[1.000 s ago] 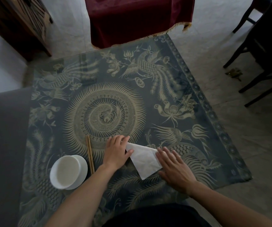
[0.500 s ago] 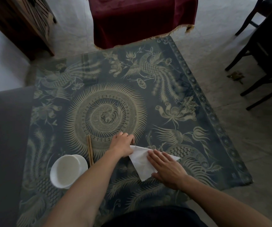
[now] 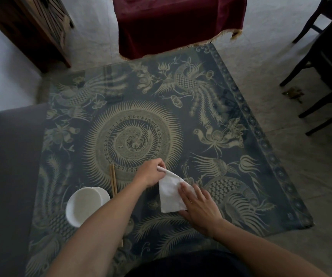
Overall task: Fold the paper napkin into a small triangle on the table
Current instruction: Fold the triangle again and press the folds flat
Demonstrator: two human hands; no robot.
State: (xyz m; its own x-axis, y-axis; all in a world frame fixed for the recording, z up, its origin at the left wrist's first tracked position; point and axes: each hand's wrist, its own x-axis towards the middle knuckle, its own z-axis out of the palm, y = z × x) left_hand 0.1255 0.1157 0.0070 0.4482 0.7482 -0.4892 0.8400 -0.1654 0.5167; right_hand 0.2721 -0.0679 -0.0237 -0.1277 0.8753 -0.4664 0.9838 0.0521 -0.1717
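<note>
1. Head view: left hand (image 3: 151, 173) pinches the far corner of the paper napkin (image 3: 171, 193), lifting it off the table (image 3: 231, 120).
2. Right hand (image 3: 199, 206) lies flat, fingers straight and together, pressing the napkin's right side down.
3. White bowl (image 3: 86, 204) and chopsticks (image 3: 113, 181) sit left.

White bowl (image 3: 85, 204) near tabletop's left edge, chopsticks (image 3: 113, 181) just beside; dark chairs (image 3: 324, 62) beyond right edge

Dim, soft light, faint glare on the tabletop (image 3: 105, 80), wide-angle bending at edges.
</note>
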